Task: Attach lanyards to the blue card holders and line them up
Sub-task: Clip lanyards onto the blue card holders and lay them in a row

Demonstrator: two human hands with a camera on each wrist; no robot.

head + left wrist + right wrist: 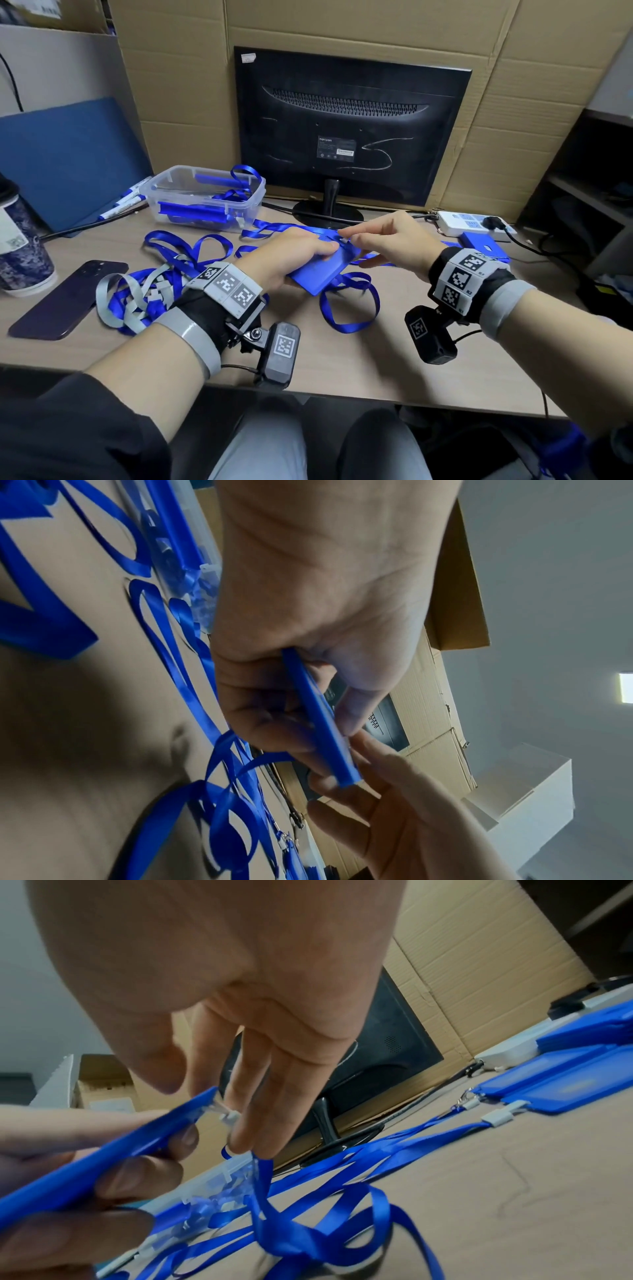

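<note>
The left hand (291,255) gripped a blue card holder (320,272) above the counter's (394,359) middle, while the right hand (383,236) pinched the lanyard clip (227,1115) at the holder's top edge, judged mid-attachment. Finished holders (561,1091) with lanyards lay at the right edge. Loose lanyards (185,253) and holders in the clear box (205,198) remained, so much was left.

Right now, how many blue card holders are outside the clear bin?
3 card holders: one in the left hand, two near the power strip; others may be hidden.
</note>
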